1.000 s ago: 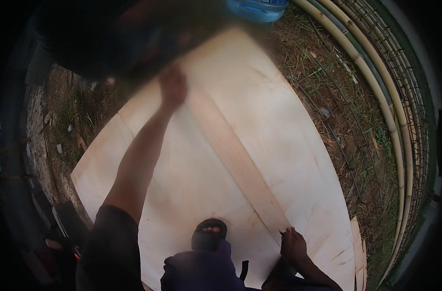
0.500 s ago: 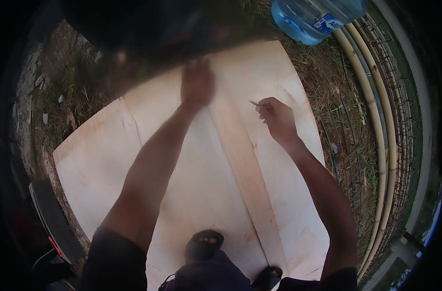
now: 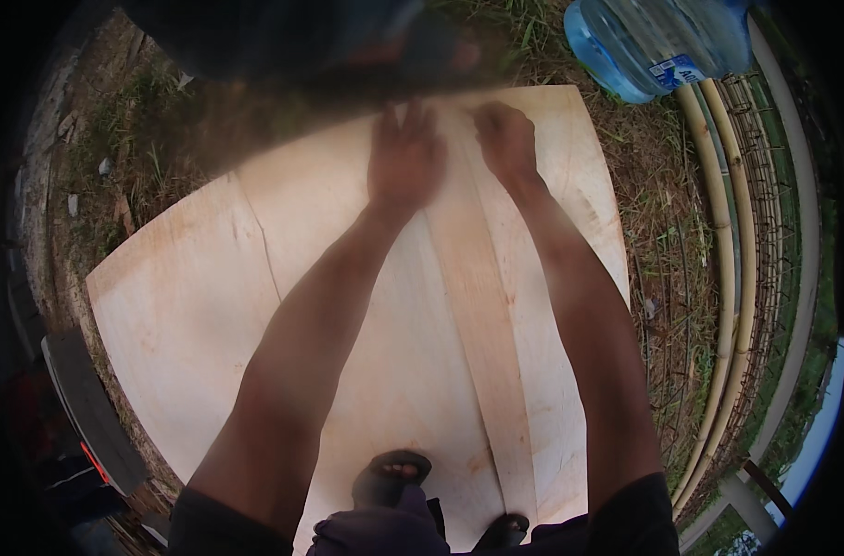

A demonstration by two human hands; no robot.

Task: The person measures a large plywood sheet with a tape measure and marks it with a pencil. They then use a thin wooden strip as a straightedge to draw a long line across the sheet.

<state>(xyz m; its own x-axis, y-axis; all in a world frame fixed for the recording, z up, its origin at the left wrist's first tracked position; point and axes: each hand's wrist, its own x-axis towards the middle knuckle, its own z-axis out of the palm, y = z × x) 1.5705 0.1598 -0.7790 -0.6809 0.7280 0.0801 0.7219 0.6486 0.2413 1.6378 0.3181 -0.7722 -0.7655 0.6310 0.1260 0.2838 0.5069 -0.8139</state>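
Observation:
A long, narrow wooden strip (image 3: 485, 320) lies lengthwise on a large, pale plywood sheet (image 3: 190, 259). My left hand (image 3: 406, 157) is laid flat with its fingers spread, over the far part of the strip and the sheet beside it. At the strip's far right end, my right hand (image 3: 508, 139) is closed in a pinch around a short pencil. Only a blurred bit of the pencil's tip shows left of the fingers, near the far edge of the sheet. Whether the tip touches the wood cannot be made out.
A blue water jug (image 3: 658, 42) lies at the far right, near long bamboo poles (image 3: 721, 213) and wire mesh (image 3: 767, 195). Grass (image 3: 658, 222) borders the sheet. My sandalled feet (image 3: 391, 477) are on the wood. A dark blurred shape (image 3: 283, 37) covers the far side.
My right hand has moved away from me and left, to the far end of the strip beside my left hand. The left hand stays flat there. The view has shifted slightly.

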